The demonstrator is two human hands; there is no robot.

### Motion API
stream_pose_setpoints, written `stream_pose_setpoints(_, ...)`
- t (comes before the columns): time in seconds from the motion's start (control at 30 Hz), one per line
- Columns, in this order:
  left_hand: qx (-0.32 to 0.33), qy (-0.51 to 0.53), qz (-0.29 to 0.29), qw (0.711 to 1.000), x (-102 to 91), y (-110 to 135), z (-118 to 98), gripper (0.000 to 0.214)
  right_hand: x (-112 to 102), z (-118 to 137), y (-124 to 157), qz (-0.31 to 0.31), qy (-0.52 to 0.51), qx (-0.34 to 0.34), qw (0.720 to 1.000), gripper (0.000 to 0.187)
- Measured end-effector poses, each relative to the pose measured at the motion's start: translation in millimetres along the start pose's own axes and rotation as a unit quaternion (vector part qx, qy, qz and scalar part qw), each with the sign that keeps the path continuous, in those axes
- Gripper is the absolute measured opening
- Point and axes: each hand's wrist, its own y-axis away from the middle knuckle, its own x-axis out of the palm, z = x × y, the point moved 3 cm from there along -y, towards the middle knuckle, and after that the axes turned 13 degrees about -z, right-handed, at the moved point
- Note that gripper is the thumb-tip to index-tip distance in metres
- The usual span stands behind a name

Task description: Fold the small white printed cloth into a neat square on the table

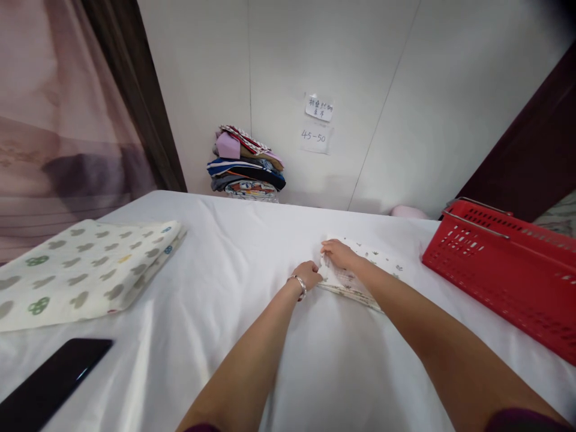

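A folded white cloth [348, 282] with small green plant prints lies in layers on the white-covered table. At its near left corner, my left hand [308, 276], with a silver bracelet at the wrist, pinches the edge; the fingertips are partly hidden. My right hand [338, 253] reaches across the cloth and grips its far left corner with bent fingers. Part of the cloth is covered by my right forearm. Farther left lies a larger folded cream cloth [94, 264] with mushroom prints in grey and green, touched by neither hand.
A red plastic basket [504, 288] with metal handles stands at the right. A black phone [54, 384] lies at the near left. Beyond the far edge is a stack of folded fabrics [247, 168] against the wall. Handwritten paper labels [317, 123] are stuck above.
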Motion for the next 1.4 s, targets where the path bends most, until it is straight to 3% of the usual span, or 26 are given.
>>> stream_pose_setpoints(0.3, -0.003, 0.015, 0.016, 1.000, -5.0, -0.7, -3.8, 0.010, 9.1, -4.5, -3.4, 0.007, -0.029, -0.020, 0.999, 0.030)
stream_pose_setpoints(0.53, -0.014, 0.025, 0.023, 0.999, -1.7, -4.1, -0.1, 0.011, 19.1, -7.6, 0.9, 0.002, -0.040, 0.040, 0.998, 0.031)
stream_pose_setpoints(0.7, -0.028, 0.020, 0.017, 0.999, 0.6, -5.1, 2.1, 0.013, 17.4, -0.5, 20.6, -0.011, -0.059, 0.085, 0.995, 0.044)
stream_pose_setpoints(0.83, -0.025, 0.011, 0.010, 1.000, 3.1, -6.4, 4.4, 0.015, 7.0, 21.4, 57.3, 0.022, -0.075, 0.060, 0.995, 0.052)
stream_pose_setpoints(1.0, 0.006, -0.014, 0.002, 1.000, 1.4, -8.4, 0.8, 0.013, -21.5, 54.9, 126.3, 0.054, -0.019, -0.023, 0.998, 0.051)
stream_pose_setpoints(1.13, 0.020, -0.036, 0.001, 0.999, -1.0, -8.7, -4.5, 0.012, -46.8, 52.5, 179.3, 0.041, 0.019, -0.021, 0.999, 0.049)
stream_pose_setpoints(1.2, 0.022, -0.046, 0.000, 0.999, -1.9, -8.6, -6.5, 0.011, -58.1, 36.4, 201.9, 0.019, 0.019, 0.015, 1.000, 0.048)
stream_pose_setpoints(1.3, 0.023, -0.058, -0.002, 0.998, -3.1, -7.3, -8.7, 0.011, -73.9, -0.8, 229.8, -0.074, 0.004, 0.113, 0.991, 0.042)
stream_pose_setpoints(1.4, 0.021, -0.067, -0.008, 0.997, -4.5, -4.6, -10.6, 0.012, -86.4, -39.0, 249.6, -0.190, -0.034, 0.275, 0.942, 0.034)
